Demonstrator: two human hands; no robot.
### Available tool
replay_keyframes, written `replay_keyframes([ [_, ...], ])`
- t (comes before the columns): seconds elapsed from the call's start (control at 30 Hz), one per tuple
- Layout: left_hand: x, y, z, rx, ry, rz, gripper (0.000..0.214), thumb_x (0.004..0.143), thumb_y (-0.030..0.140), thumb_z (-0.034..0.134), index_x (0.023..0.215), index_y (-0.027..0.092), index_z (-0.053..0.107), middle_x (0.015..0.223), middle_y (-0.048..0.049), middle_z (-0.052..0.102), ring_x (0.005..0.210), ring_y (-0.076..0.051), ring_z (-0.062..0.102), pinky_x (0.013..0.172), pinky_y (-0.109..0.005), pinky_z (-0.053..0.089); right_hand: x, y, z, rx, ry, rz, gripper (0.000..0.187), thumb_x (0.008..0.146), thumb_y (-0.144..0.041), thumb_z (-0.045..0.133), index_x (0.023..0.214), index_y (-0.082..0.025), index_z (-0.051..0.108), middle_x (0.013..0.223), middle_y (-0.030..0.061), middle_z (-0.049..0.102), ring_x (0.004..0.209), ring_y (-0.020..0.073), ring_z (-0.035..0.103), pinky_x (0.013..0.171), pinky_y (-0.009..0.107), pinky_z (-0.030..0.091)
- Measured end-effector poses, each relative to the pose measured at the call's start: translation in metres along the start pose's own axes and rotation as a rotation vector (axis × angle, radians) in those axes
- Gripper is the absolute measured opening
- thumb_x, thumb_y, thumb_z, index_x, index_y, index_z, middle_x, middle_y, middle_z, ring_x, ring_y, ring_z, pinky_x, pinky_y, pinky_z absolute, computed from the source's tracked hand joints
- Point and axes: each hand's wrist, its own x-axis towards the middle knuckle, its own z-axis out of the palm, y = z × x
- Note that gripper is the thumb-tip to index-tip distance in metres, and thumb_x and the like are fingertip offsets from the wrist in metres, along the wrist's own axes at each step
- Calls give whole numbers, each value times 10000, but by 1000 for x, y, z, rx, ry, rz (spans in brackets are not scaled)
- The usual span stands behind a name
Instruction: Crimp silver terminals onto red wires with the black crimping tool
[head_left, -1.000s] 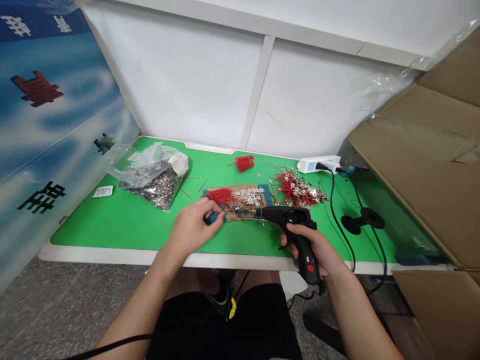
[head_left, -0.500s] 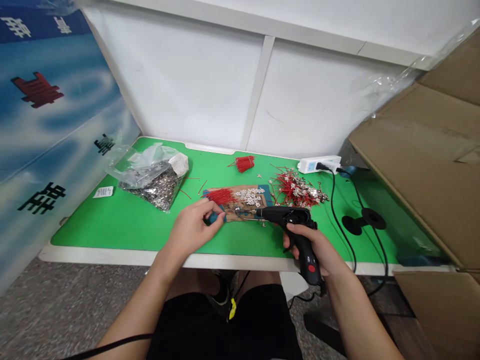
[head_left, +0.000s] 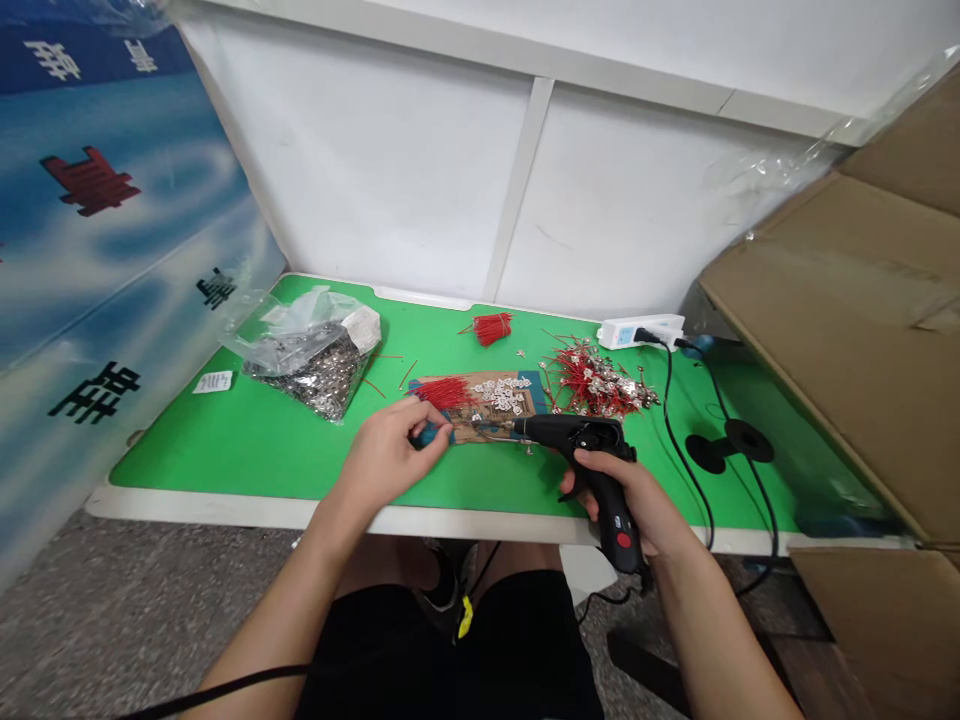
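My right hand (head_left: 626,490) grips a black soldering gun (head_left: 581,435) by its handle, thumb on top. The gun's thin metal tip points left, over a piece of cardboard (head_left: 538,400) with blue edges. Close to that tip, my left hand (head_left: 390,450) pinches thumb and forefinger together at the cardboard's left end; whatever sits between them is too small to make out. On the cardboard lie a row of red wires (head_left: 442,392) and a cluster of small silvery metal pieces (head_left: 506,393). Right behind the gun is a pile of red wires with metal pieces attached (head_left: 596,378).
A clear plastic bag of small metal parts (head_left: 326,370) rests at the left of the green tabletop (head_left: 262,455). Behind the cardboard lies a bundle of red wires (head_left: 492,328). A white power strip (head_left: 619,331), black cables and a black spool (head_left: 727,445) occupy the right, beside cardboard boxes (head_left: 840,320).
The view has shifted very slightly. Fingers of my right hand have moved a little at the gun's trigger side; my left hand keeps its pinch in the same place.
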Motion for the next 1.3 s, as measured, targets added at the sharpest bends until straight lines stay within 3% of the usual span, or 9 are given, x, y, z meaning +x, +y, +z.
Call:
replay_keyframes([
  [0.17,-1,-1,0,13,-14,0,196,949,336,605,863,184,693,743,1,551,667,-124,488,631,-268,331,4,2,-4,26,-50,-21,496,729,-592,755,759,-98,781,476,53,516,416,93,403,374,198,310],
  [0.3,-1,-2,0,9,-14,3,202,950,342,604,866,184,697,753,-5,567,675,-130,492,638,-271,334,7,1,-8,87,-146,41,527,788,-576,725,887,-64,798,477,28,467,432,84,380,375,177,275],
  [0.53,1,-1,1,22,-23,7,212,961,348,596,888,188,714,767,-12,575,692,-135,503,645,-274,336,10,0,-11,183,-206,59,462,823,-510,721,884,-58,793,528,38,504,453,78,400,378,167,273],
  [1.3,0,-1,1,40,-25,7,186,951,331,612,887,204,732,733,7,555,673,-117,505,642,-258,334,6,-1,-7,232,-203,49,496,712,-543,803,858,-69,782,457,29,463,432,88,397,357,172,277],
])
